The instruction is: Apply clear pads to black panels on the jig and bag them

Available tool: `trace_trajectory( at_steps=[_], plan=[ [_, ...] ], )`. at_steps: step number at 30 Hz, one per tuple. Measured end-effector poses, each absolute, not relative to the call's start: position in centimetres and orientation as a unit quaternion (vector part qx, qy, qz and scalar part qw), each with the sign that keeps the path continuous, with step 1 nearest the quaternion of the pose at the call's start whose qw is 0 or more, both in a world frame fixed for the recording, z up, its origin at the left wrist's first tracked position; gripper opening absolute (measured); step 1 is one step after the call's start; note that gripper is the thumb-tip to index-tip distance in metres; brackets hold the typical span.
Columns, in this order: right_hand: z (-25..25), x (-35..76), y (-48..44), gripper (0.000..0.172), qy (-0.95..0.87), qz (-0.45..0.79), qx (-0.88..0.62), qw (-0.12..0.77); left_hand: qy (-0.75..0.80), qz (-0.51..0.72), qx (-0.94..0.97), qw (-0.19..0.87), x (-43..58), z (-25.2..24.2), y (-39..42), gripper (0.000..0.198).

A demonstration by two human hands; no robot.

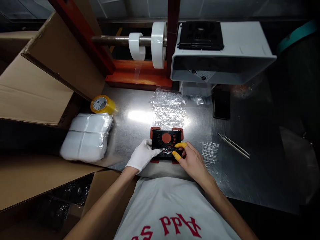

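A black plastic panel (156, 144) with a round red-brown opening lies in a red-brown holder (155, 132) near the table's front edge. My left hand (142, 155), in a white glove, grips the panel's left edge with the thumb on top. Over the panel's right part is my right hand (192, 158), with yellow covers on thumb and forefinger. Those two fingertips are bent and apart, touching the panel's face; nothing shows between them. A shiny clear strip (165, 151) lies across the panel's lower part, close to both thumbs.
Clear film (168, 111) lies behind the panel. To the right are clear square pieces (210, 152), tweezers (233, 145) and a phone (221, 105). Bagged sheets (87, 136), yellow tape (102, 104) and cardboard boxes (62, 56) stand left. A grey bin (245, 38) and tape rolls (158, 45) are behind.
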State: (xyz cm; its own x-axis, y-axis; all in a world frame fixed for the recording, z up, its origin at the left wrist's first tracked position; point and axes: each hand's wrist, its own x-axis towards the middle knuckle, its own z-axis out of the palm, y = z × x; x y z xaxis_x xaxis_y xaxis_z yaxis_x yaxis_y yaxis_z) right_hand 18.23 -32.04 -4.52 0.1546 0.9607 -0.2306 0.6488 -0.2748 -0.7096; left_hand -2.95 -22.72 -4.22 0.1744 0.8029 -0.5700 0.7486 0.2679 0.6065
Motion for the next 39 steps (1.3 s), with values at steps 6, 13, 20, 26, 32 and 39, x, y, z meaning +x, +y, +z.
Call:
trace_trajectory(
  at_steps=[6,13,20,26,32,39],
  plan=[
    [-4.3,18.5,-31.5,0.016,-0.581,0.316,-0.716,0.224,0.605,0.053,0.71,0.357,-2.8,-2.8,-23.4,0.037],
    [-4.5,18.5,-31.4,0.016,-0.596,0.307,-0.713,0.204,0.512,0.032,0.801,0.309,-2.8,-3.1,-23.9,0.019],
    [-4.2,18.7,-31.1,0.01,-0.603,0.331,-0.696,0.207,0.49,0.029,0.823,0.285,-2.5,-3.2,-23.1,0.017],
    [-3.0,18.8,-32.5,0.012,-0.65,0.326,-0.646,0.232,0.449,0.021,0.853,0.264,-2.5,-3.1,-22.5,0.009],
    [-3.3,18.6,-33.4,0.022,-0.668,0.298,-0.63,0.26,0.389,0.015,0.886,0.253,-2.7,-3.0,-22.7,0.011],
    [-3.6,19.3,-32.8,0.02,-0.64,0.327,-0.642,0.267,0.374,0.029,0.881,0.29,-2.9,-2.2,-23.2,0.013]
  ],
)
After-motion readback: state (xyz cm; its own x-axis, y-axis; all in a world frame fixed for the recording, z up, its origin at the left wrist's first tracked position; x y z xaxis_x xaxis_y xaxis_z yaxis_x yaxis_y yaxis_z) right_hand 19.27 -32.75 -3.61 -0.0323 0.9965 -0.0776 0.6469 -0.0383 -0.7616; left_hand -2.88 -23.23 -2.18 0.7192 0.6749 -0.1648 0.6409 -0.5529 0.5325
